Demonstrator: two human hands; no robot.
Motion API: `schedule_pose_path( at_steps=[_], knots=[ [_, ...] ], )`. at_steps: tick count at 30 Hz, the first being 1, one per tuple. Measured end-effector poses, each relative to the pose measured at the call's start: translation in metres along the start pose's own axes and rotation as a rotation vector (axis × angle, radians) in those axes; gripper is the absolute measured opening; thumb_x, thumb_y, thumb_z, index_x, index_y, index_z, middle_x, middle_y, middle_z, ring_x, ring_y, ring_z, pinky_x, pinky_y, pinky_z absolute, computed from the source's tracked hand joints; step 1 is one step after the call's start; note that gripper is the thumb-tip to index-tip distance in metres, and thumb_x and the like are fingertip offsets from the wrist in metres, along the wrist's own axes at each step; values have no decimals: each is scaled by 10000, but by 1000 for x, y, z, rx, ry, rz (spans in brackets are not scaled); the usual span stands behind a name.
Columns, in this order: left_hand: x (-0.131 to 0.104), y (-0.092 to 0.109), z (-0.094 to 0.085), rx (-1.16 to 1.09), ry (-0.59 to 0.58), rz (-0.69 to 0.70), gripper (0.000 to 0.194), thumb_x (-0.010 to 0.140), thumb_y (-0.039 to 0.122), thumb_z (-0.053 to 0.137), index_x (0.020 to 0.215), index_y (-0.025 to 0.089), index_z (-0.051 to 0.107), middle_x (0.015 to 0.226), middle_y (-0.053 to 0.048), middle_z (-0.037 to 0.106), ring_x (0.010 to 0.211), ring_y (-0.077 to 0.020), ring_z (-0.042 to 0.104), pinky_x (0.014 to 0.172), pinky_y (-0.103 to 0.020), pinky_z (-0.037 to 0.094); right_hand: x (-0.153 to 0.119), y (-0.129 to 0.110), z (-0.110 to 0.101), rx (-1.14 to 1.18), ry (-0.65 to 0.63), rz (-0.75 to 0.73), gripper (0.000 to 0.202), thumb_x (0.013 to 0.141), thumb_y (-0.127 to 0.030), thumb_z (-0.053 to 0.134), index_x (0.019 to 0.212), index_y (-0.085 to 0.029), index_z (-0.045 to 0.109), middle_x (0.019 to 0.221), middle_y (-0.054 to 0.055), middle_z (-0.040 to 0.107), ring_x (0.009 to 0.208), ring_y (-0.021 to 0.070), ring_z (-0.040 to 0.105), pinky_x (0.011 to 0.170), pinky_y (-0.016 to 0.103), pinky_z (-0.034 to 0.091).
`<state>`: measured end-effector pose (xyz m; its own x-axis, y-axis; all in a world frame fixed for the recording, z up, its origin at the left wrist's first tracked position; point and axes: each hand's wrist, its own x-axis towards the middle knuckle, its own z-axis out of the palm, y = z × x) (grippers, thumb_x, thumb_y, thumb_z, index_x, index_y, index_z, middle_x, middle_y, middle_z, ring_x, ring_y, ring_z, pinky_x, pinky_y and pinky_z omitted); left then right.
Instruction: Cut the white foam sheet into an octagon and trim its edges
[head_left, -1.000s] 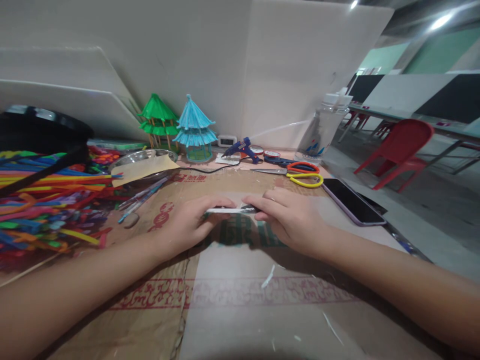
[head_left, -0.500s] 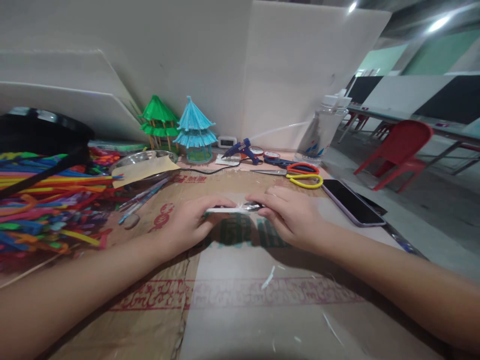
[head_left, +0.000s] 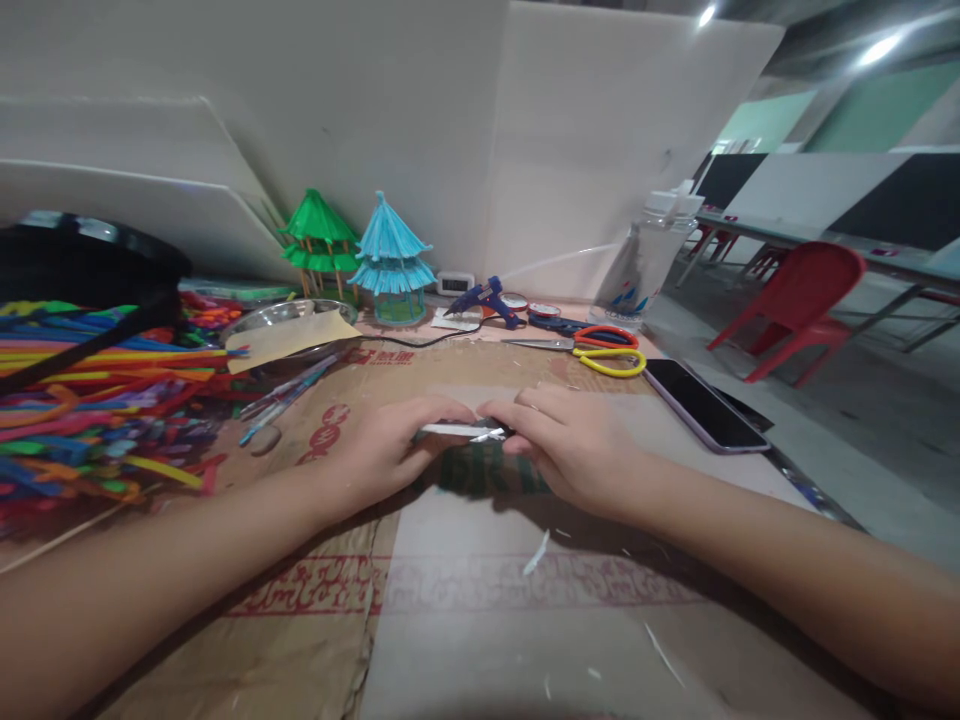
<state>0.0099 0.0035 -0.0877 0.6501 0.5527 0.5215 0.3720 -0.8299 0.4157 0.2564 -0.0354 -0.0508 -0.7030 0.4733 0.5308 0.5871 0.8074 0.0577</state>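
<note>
My left hand [head_left: 386, 440] is closed on a thin white strip [head_left: 448, 431], held level above the work surface. Opposite it, my right hand [head_left: 577, 445] grips a small dark and silvery tool [head_left: 505, 432], perhaps a blade; my fingers hide most of it. The tool meets the strip's right end, where white slivers stick out. Both thumbs are close together there. Beneath my hands lies a translucent sheet [head_left: 465, 630] over printed cardboard [head_left: 300, 640]. White shavings [head_left: 537, 553] are scattered on the sheet.
Colourful pipe cleaners [head_left: 97, 400] heap at the left beside a metal bowl [head_left: 341, 310]. Green [head_left: 319, 230] and blue [head_left: 390, 250] pagoda models stand behind. A glue gun [head_left: 484, 298], scissors [head_left: 600, 350], a phone [head_left: 705, 405] and a bottle [head_left: 649, 260] line the back and right.
My right hand has shifted left and slightly nearer me, its thumb now close to the left one. The tool is more covered, and the slivers at the strip's end stand out more.
</note>
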Motion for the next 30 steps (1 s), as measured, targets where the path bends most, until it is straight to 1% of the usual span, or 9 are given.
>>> schedule_pose_path(
  at_steps=[3,7,11,16,20,25,30],
  knots=[
    [0,0,0,-9,-1,8,383,833,84,495,1163,227,625,1127,-40,738,1017,-196,697,884,-324,547,0,0,0,-26,17,-15,314,1036,-275,391,1234,-152,601,826,65,628,724,184,511,633,291,368],
    [0,1,-1,-13,5,-7,366,838,97,493,1155,218,629,1118,-46,743,1010,-201,700,879,-326,549,1,-1,1,-56,47,-14,344,1044,-306,362,1220,-150,612,817,68,629,711,189,502,629,300,362],
    [0,3,-2,-36,8,-23,358,836,93,492,1142,209,637,1104,-41,746,993,-195,702,884,-316,546,1,-1,1,-14,55,-4,378,1051,-341,327,1200,-140,611,848,76,646,723,189,515,649,298,383],
    [1,4,-2,-65,8,-34,373,816,65,499,1130,207,641,1094,-35,746,989,-187,698,899,-306,534,1,1,0,-5,77,-4,366,1047,-326,343,1170,-123,620,843,81,645,728,191,523,654,297,388],
    [1,1,-1,-54,8,-22,386,823,65,501,1150,225,631,1111,-31,741,999,-185,695,897,-315,538,1,0,-1,-4,70,-4,360,1045,-315,352,1167,-121,630,836,79,646,728,193,527,653,298,388],
    [0,0,0,-28,9,-29,366,843,88,480,1154,213,628,1124,-42,739,1022,-186,694,915,-325,542,2,-1,-1,16,32,12,365,1047,-318,345,1187,-130,625,852,80,656,725,192,529,647,300,385],
    [0,1,-1,-32,10,-56,377,830,102,482,1157,214,630,1126,-52,742,1022,-205,696,914,-355,551,3,-3,-1,-34,53,11,383,1052,-326,335,1189,-130,635,819,75,650,717,190,530,635,298,384]
  ],
)
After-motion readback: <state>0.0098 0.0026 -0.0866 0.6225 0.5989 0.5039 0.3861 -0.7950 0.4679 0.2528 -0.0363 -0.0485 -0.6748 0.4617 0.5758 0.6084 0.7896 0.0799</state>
